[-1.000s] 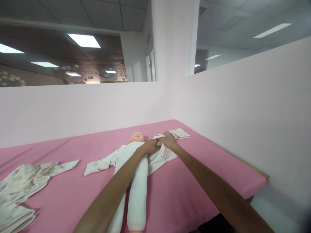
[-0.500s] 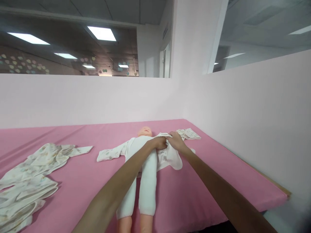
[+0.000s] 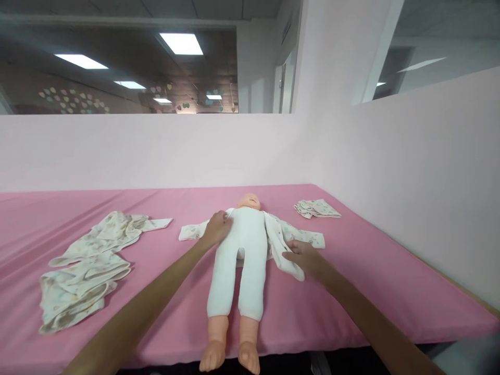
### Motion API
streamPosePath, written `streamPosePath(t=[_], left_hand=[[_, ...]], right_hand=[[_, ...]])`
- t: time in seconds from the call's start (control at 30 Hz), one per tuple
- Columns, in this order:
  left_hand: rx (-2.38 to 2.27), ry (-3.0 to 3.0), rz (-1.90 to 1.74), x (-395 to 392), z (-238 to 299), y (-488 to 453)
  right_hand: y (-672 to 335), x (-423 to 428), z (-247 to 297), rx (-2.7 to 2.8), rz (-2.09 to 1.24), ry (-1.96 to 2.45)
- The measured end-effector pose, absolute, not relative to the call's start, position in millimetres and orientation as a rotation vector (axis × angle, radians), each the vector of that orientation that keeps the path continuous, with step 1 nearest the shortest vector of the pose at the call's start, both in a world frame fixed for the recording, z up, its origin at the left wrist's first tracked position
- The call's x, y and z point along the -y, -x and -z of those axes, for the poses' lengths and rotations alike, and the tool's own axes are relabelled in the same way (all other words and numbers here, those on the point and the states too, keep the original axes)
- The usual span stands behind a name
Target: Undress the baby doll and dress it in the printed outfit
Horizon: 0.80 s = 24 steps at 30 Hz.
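A baby doll (image 3: 250, 234) with a white cloth body lies on its back, feet toward me. Both its arms are in the sleeves of a white printed baby shirt (image 3: 295, 234), which is open at the front. At the doll's shoulder on the left, my left hand (image 3: 219, 227) has its fingers closed on the shirt's edge near the collar. My right hand (image 3: 307, 256) pinches the shirt's front panel, which lies pulled out to the right of the torso. Part of the shirt is hidden under the doll.
Printed baby clothes (image 3: 86, 276) lie crumpled on the left of the pink padded table (image 3: 164, 291). A folded printed cloth (image 3: 318, 208) is at the back right. Pale walls (image 3: 156, 151) with windows border the back and right sides.
My hands have moved apart: the left from the right side to the doll's left shoulder, the right down and outward with the front panel. The doll's right-side sleeve is now visible, stretched out.
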State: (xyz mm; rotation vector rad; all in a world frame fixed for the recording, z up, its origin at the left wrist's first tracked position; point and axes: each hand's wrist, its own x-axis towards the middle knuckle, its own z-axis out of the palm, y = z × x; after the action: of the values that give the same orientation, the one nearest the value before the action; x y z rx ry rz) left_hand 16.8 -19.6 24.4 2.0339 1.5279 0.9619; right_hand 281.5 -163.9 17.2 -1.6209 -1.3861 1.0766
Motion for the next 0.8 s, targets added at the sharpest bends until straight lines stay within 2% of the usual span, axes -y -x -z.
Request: streamPosePath(t=[0.23, 0.8], left_hand=[[-1.545, -1.753, -0.897, 23, 13, 7], [-1.396, -1.646, -0.946, 16, 10, 7]], right_hand=[[-265, 144, 8, 1.329, -0.924, 1.662], [-241, 141, -12, 1.209, -0.972, 1.399]])
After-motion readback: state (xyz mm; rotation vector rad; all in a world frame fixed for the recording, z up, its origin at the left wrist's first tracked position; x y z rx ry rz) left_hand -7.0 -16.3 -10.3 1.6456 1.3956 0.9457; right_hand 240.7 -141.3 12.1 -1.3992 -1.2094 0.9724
